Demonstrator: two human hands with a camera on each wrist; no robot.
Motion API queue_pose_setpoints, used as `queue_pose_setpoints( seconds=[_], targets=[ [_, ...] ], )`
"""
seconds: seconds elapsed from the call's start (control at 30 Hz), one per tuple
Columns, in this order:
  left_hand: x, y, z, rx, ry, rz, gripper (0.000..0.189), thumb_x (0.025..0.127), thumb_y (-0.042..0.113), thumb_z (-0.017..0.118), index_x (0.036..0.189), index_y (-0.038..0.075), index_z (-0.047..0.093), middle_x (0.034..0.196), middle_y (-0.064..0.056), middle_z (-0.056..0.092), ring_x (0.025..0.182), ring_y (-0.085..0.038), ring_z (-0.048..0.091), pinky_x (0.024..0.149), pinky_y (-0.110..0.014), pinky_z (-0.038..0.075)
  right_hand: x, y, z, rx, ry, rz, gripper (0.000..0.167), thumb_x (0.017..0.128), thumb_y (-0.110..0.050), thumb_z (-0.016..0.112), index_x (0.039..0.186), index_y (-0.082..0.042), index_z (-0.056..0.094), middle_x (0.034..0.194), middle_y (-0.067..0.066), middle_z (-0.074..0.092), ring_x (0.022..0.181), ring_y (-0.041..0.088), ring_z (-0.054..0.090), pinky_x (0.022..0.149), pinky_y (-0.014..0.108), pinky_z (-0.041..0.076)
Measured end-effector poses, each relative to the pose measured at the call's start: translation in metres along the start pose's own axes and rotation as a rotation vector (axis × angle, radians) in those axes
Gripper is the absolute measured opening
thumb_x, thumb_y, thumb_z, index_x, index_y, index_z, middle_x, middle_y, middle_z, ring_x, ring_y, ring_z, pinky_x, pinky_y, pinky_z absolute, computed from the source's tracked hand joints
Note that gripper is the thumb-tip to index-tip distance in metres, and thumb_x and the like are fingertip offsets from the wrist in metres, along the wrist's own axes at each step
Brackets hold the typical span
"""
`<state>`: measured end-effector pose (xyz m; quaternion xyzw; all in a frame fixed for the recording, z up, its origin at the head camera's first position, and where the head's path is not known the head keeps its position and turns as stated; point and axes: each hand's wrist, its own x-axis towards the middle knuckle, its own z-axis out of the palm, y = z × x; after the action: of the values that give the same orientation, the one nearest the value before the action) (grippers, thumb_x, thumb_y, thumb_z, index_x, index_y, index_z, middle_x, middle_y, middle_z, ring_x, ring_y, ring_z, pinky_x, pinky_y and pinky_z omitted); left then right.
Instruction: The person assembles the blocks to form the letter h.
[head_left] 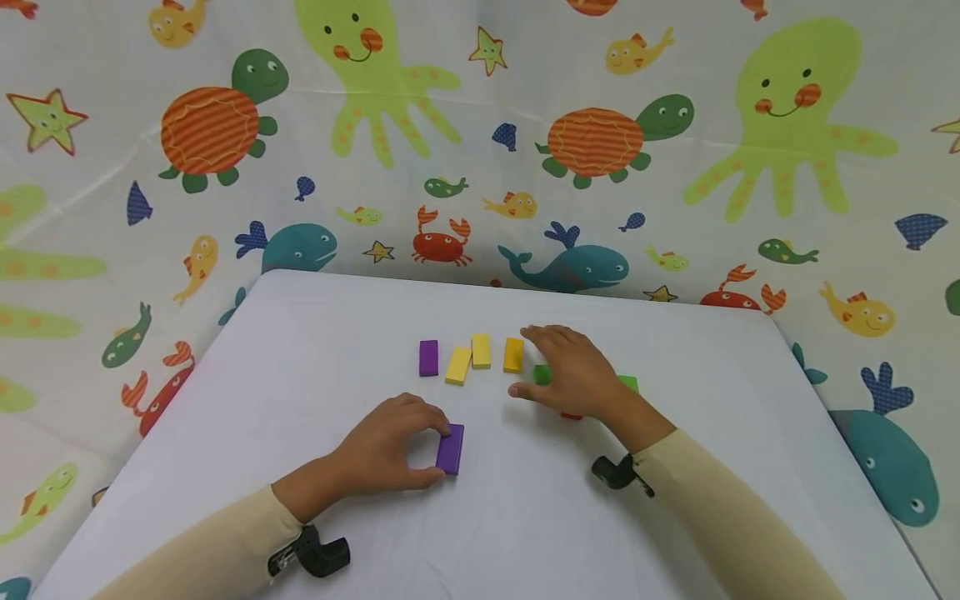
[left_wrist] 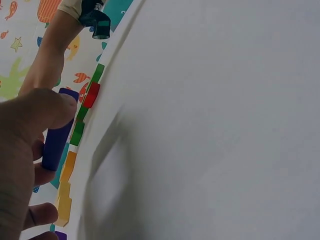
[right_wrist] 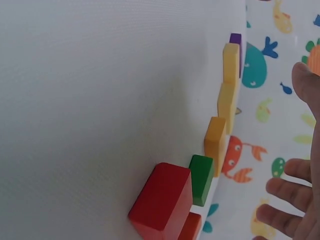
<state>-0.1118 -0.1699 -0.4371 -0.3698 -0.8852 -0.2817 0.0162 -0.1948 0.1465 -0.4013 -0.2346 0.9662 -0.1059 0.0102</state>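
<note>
My left hand [head_left: 386,446] pinches a purple block [head_left: 450,450] between thumb and fingers. In the left wrist view that block [left_wrist: 57,137] looks dark blue and is raised above the white surface. My right hand [head_left: 573,367] hovers over the right part of a row of blocks, its fingers spread and holding nothing. Under it, partly hidden, are a green block [head_left: 542,374], a red block [head_left: 572,415] and another green block [head_left: 628,383]. The right wrist view shows the red block [right_wrist: 162,200] close to the camera, with the right fingers [right_wrist: 290,192] apart from it.
Left of the right hand lie an orange-yellow block [head_left: 513,356], two pale yellow blocks [head_left: 458,367] and a second purple block [head_left: 428,358]. The white table [head_left: 337,333] has a sea-animal patterned cloth [head_left: 480,125] behind it and at its sides.
</note>
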Motion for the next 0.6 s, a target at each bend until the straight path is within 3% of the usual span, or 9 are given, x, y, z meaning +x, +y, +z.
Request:
queue_pose_setpoints(
  seconds=[0.6],
  targets=[
    [-0.013, 0.005, 0.018, -0.031, -0.029, -0.016, 0.047, 0.076, 0.045, 0.09, 0.115, 0.029, 0.068, 0.119, 0.024, 0.063, 0.115, -0.004, 0.051, 0.099, -0.037, 0.045, 0.015, -0.013, 0.011, 0.027, -0.038, 0.012, 0.098, 0.079, -0.076, 0.069, 0.156, -0.022, 0.043, 0.156, 0.003, 0.047, 0.145, 0.03, 0.037, 0.117, 0.056, 0.028]
  ],
)
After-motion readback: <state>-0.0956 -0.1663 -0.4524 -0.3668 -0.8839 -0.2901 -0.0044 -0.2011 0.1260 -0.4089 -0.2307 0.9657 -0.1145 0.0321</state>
